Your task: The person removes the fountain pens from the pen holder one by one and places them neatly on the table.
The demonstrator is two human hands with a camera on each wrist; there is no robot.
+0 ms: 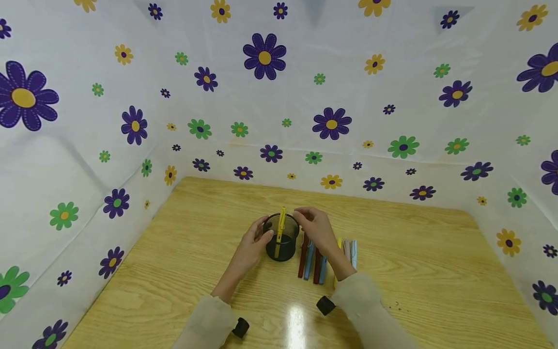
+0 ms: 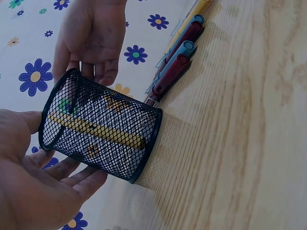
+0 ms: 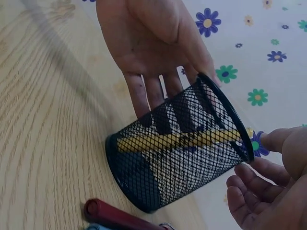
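A black mesh pen holder (image 1: 286,251) stands upright on the wooden table, with a yellow pen (image 1: 281,220) leaning inside it, its top above the rim. My left hand (image 1: 253,242) holds the holder from the left, thumb at the rim and fingers along the mesh. At the right side of the rim is my right hand (image 1: 317,230). In the right wrist view its fingertips (image 3: 242,170) are at the rim, the thumb a little apart, with no pen between them. Dark red pens (image 1: 302,264) and blue pens (image 1: 309,261) lie just right of the holder, partly below my right hand.
Beyond my right wrist lie a yellow pen (image 1: 339,243), a tan pen (image 1: 347,248) and a light blue pen (image 1: 354,254). White flower-printed cloth (image 1: 296,97) encloses the back and sides of the table (image 1: 436,271).
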